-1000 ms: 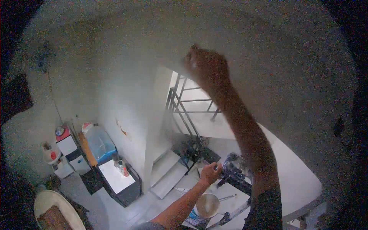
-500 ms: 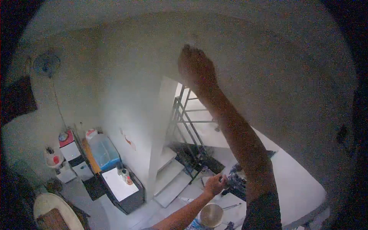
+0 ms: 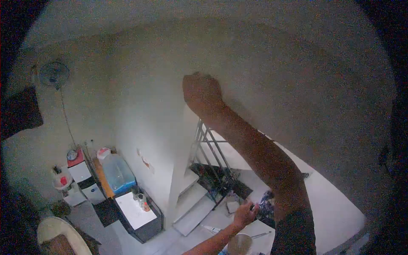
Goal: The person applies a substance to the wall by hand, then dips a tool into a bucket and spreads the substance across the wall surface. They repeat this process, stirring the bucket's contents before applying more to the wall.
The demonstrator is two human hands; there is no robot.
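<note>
My right hand point(image 3: 202, 94) is raised high at the end of an outstretched arm, closed into a fist close to the pale wall point(image 3: 263, 72). Whatever it may grip is hidden by the fingers. Low in the view, my left hand point(image 3: 245, 214) is closed, with a small dark thing at its fingertips that I cannot make out. Just below the left wrist is a round, pale container point(image 3: 240, 244), partly covered by the forearm. A thin, long-handled tool point(image 3: 260, 234) lies beside it on a white surface.
Stairs point(image 3: 193, 208) with a metal railing point(image 3: 212, 146) descend below my arms. Down on the left stand a white-topped dark cabinet point(image 3: 138, 214), a clear blue-based plastic bin point(image 3: 118, 172) and a white appliance point(image 3: 91, 191). A fan point(image 3: 54, 74) hangs on the left wall.
My right fist has moved down and left along the wall. My left hand has shifted slightly right and down in view. The room sits a little lower as the camera tilted.
</note>
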